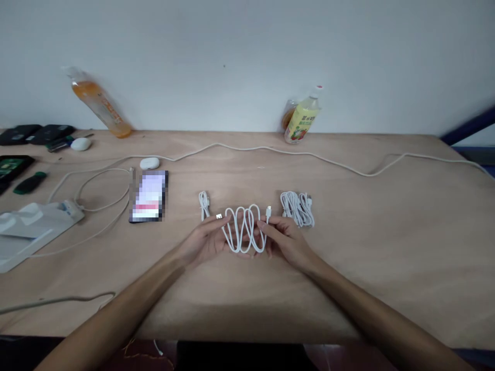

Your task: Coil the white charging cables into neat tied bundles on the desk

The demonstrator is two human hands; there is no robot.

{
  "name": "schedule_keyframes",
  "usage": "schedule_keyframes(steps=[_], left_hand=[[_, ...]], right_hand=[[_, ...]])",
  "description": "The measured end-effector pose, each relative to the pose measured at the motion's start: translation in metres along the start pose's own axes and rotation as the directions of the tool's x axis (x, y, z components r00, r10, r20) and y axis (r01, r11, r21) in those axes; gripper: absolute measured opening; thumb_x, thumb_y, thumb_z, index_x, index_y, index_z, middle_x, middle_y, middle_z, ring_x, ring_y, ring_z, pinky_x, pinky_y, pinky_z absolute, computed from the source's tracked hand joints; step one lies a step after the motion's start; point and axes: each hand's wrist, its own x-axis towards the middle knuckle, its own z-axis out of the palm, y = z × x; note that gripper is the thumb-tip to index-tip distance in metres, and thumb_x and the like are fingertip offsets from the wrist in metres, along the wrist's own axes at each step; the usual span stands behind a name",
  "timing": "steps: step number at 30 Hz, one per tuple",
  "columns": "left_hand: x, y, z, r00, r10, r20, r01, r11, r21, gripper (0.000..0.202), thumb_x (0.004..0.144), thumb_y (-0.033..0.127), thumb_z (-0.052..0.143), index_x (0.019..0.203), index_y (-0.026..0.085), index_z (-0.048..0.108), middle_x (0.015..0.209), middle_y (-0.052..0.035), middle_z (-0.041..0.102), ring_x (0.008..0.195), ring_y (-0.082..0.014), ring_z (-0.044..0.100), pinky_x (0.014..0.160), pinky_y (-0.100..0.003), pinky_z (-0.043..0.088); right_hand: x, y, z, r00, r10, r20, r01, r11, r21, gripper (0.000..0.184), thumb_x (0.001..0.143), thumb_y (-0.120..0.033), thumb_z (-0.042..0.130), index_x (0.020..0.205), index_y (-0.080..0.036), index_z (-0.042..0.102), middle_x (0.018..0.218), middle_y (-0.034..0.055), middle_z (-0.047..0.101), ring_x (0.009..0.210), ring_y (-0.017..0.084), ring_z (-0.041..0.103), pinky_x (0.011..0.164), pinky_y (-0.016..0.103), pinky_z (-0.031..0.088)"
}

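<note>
A white USB cable [243, 229] hangs in several loose loops between my two hands, above the wooden table. My left hand [207, 239] pinches its left side, with the metal USB plug standing out near the thumb. At the other side, my right hand [288, 239] grips the loops, and the small white connector end points up by the fingers. Behind my left hand lies a small bundled white cable [203, 204]. Just beyond my right hand rests a larger pile of coiled white cables [297, 208].
A phone [150, 196] and a white earbud case [149, 163] lie left. Further left are a white tray [42, 226], a green-handled tool [30, 183] and black devices [36, 134]. An orange drink bottle [101, 108] and a yellow one [303, 119] stand by the wall. A long cord [270, 149] crosses the table.
</note>
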Motion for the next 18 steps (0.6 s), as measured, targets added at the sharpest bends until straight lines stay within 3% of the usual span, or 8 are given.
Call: schedule_keyframes(steps=[18], left_hand=[[-0.0011, 0.001, 0.0024, 1.0, -0.015, -0.007, 0.015, 1.0, 0.004, 0.037, 0.107, 0.034, 0.065, 0.138, 0.013, 0.071, 0.124, -0.0204, 0.079, 0.116, -0.0327, 0.076, 0.1, -0.048, 0.064]], right_hand=[[-0.0022, -0.0008, -0.0006, 1.0, 0.004, 0.025, -0.003, 1.0, -0.016, 0.046, 0.092, -0.066, 0.077, 0.083, -0.02, 0.082, 0.073, 0.0036, 0.077, 0.051, 0.013, 0.065, 0.041, 0.021, 0.046]])
